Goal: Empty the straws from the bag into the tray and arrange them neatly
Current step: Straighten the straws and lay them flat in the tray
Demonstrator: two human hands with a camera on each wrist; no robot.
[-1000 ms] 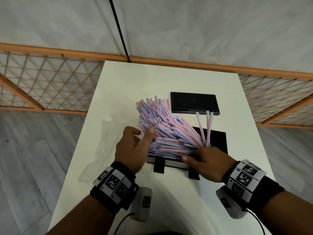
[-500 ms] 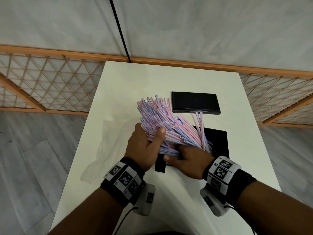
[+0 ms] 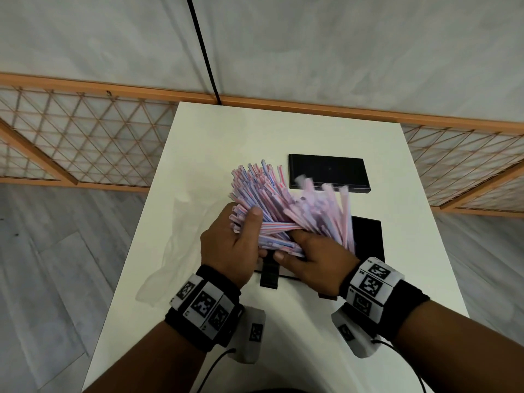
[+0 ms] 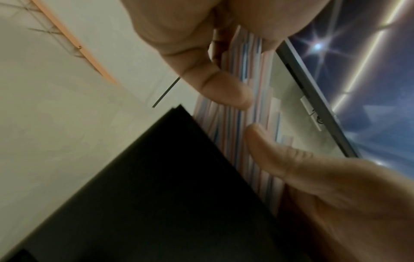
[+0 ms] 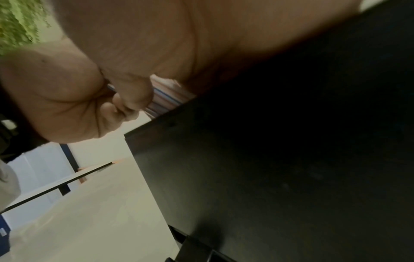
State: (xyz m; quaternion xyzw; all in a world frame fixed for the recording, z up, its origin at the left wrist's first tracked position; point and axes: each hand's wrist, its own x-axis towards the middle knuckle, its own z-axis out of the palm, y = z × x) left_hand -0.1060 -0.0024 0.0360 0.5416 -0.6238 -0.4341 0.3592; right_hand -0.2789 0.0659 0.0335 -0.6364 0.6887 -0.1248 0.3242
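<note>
We hold the straws [image 3: 272,205] bundled above the tray [image 3: 368,236]: left hand [image 3: 229,248] and right hand [image 3: 314,259] both clasp them; bag [image 3: 175,239] lies on bench [image 3: 283,131].

The head view is evenly lit and fairly sharp, with wide-angle bending at its edges; the straws [image 3: 286,211] smear with motion blur on the right side. Both wrist views are dim, soft and blurred. A starburst glare [image 4: 317,46] flares in the left wrist view.
</note>
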